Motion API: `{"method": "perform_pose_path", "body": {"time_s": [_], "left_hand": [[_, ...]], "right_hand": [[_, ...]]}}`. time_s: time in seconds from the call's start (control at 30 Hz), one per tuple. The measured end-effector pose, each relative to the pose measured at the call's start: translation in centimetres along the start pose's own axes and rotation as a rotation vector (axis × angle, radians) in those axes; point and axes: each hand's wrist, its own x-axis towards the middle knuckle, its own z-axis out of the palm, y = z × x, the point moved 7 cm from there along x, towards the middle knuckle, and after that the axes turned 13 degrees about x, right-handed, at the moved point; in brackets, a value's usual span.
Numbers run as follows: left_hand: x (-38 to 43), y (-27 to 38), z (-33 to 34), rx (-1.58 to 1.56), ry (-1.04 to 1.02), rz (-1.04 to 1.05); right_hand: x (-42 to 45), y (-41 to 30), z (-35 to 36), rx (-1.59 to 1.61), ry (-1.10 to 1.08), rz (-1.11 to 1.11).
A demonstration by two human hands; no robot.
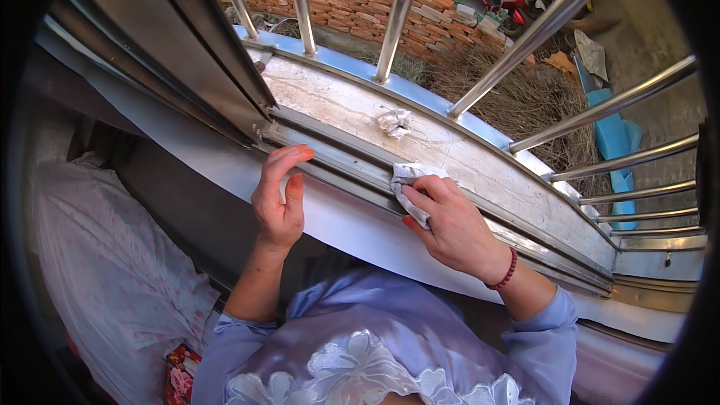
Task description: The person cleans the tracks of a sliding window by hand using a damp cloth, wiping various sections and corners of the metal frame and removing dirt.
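My right hand (453,219) grips a folded white tissue (416,180) and presses it on the metal window track (349,163). Reddish-orange colour shows on my fingertips, and a dark red bead bracelet (505,270) circles the right wrist. Left of it, my left hand (280,194) is raised at the near edge of the track, fingers apart and curved, holding nothing. A crumpled, dirty white tissue (395,122) lies on the stained outer sill (337,98), beyond the track.
Metal bars (399,17) rise along the sill's outer edge. A window sash frame (191,39) stands at the left. Outside are a low brick wall (360,8), dry brush (506,90) and blue sheeting (613,135). Pale dotted fabric (112,259) hangs or lies at lower left.
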Motion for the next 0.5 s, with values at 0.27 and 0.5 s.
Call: {"method": "perform_pose_path", "body": {"time_s": [0.27,0.5], "left_hand": [[1.8,2.1,1.0,0.338,-0.068,0.138],[4.0,2.2,3.8,0.363,-0.373,0.083]], "right_hand": [[3.5,-1.4,1.3,0.03,0.046,-0.109],[-0.4,2.5,-2.1,0.363,0.38,0.15]]}}
